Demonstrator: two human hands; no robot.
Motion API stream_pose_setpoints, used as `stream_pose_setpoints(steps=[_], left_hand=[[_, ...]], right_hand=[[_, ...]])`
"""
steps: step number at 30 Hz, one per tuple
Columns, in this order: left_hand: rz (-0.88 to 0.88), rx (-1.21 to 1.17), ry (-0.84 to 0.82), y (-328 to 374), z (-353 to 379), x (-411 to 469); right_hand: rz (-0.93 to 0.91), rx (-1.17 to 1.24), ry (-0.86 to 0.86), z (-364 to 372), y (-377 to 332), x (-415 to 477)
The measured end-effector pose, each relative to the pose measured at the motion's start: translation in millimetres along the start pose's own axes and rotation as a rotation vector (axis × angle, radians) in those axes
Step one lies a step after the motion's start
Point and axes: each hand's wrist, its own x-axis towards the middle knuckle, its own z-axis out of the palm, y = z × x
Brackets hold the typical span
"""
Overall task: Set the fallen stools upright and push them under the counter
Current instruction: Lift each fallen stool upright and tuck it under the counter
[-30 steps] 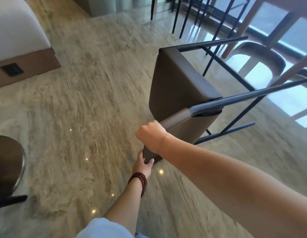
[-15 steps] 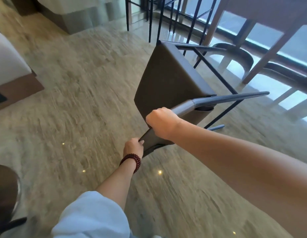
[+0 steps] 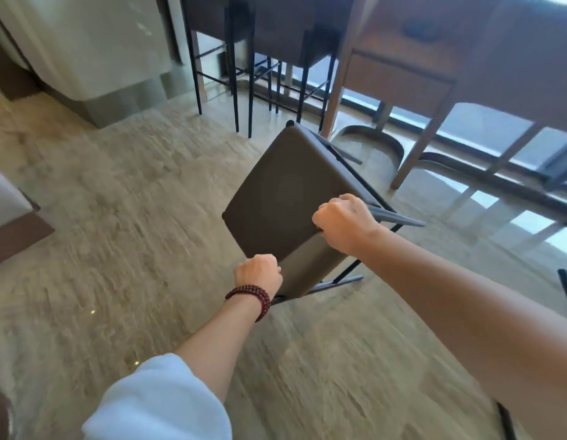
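Brown stool (image 3: 291, 198) held tilted above marble floor (image 3: 117, 233), near counter (image 3: 466, 58). Seat's near corner gripped by left hand (image 3: 258, 274); right corner gripped by right hand (image 3: 344, 223). 2 stools (image 3: 275, 33) stood under counter.

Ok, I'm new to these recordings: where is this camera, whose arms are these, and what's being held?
There is no machine here. One wide camera sits on a person's head and looks forward and down, so both arms entering from the bottom are that person's own. The left hand, with a bead bracelet on its wrist, grips the near edge of a brown stool; the right hand has its fingers curled round the seat's corner where a dark metal leg joins. The stool is tilted, not yet upright. Below is a marble-look floor. Further back, other stools stand upright beside a wooden counter.
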Motion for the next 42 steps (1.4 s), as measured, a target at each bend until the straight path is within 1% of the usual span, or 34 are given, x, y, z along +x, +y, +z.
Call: stream_pose_setpoints(steps=[3,8,11,15,19,23,27,30,35,38,42], left_hand=[[0.054,0.043,0.029,23.6,-15.6,13.4],[0.157,0.193,0.067,42.5,-26.3,25.8],[0.224,0.247,0.083,58.2,-33.8,31.8],[0.314,0.269,0.114,88.2,-52.9,47.4],[0.382,0.283,0.151,118.4,-78.7,75.6],[0.400,0.240,0.167,147.0,-104.6,105.9],[0.385,0.078,0.122,177.0,-119.7,123.9],[0.399,0.070,0.125,204.1,-125.2,133.9],[0.413,0.108,0.145,253.7,-129.0,152.4],[0.376,0.109,0.147,282.0,-128.8,161.5],[0.338,0.111,0.156,319.7,-128.7,171.7]], right_hand=[[0.065,-0.057,0.044,-1.4,28.3,-2.5],[0.067,-0.098,0.072,-2.0,55.4,-2.9],[0.103,-0.099,0.062,-2.3,75.5,-2.6],[0.196,-0.070,0.024,-8.8,108.5,-1.0],[0.293,-0.073,0.033,-15.4,143.8,5.7],[0.370,-0.090,0.030,-18.4,180.7,22.1],[0.443,-0.082,0.032,-14.2,216.9,30.5],[0.462,-0.049,0.036,-8.8,247.9,29.2],[0.431,0.017,0.075,2.9,303.8,25.9],[0.382,0.051,0.086,9.8,335.4,24.9],[0.368,0.065,0.107,21.7,374.5,23.4]])
